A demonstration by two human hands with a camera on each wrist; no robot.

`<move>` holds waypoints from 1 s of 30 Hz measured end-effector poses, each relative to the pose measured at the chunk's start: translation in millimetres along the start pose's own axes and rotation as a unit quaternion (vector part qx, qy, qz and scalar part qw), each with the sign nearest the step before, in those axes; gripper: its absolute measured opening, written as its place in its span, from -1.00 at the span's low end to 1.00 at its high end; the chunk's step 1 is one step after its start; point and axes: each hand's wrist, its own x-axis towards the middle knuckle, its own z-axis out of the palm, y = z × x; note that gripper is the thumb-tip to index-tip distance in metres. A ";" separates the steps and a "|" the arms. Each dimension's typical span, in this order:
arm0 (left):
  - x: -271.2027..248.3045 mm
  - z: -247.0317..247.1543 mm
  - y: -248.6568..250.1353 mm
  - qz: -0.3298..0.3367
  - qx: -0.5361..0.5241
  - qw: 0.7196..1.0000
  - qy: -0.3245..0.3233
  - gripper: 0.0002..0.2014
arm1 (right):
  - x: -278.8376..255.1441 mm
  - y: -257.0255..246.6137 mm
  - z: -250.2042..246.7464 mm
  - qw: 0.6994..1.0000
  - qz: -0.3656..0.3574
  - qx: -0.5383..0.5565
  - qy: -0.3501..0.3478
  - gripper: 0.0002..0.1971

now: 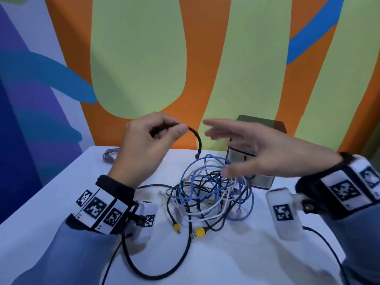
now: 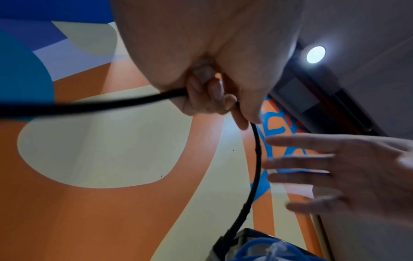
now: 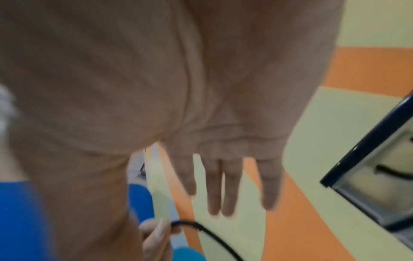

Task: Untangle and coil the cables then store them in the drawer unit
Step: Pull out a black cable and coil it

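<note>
A tangle of blue, white and black cables (image 1: 213, 190) lies mid-table. My left hand (image 1: 150, 136) is raised above the table's back left and pinches a black braided cable (image 1: 196, 136) between thumb and fingers; its free end arcs down toward the tangle. The wrist view shows the same black cable (image 2: 257, 159) running through the left hand (image 2: 214, 95). My right hand (image 1: 257, 149) hovers flat with fingers spread over the tangle, holding nothing; its fingers (image 3: 221, 185) show straight. The drawer unit (image 1: 259, 153) stands behind it at the back right, partly hidden.
A coiled purple-grey cable (image 1: 110, 155) lies at the back left of the white table (image 1: 226, 260). Two yellow-collared plugs (image 1: 188, 229) lie at the tangle's front. A black cable loops near the front edge. A painted wall rises right behind the table.
</note>
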 end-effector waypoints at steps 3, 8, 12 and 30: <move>-3.4 3.2 2.6 0.013 -0.022 0.995 -0.097 -0.88 | 30.8 -17.5 24.0 0.991 -0.028 0.095 0.093 -0.14; -3.5 -0.7 1.2 -0.007 -0.051 0.991 -0.122 -0.85 | 58.1 -23.3 52.9 0.974 -0.008 0.208 0.093 -0.76; 4.5 -19.8 -5.4 -0.090 -0.072 0.990 -0.084 -0.67 | 46.7 -13.2 36.2 0.969 0.037 0.172 0.171 -0.68; 8.0 -18.6 -6.5 -0.009 0.046 0.998 0.049 -0.81 | 62.7 -30.7 40.7 0.826 -0.089 0.544 0.117 -0.68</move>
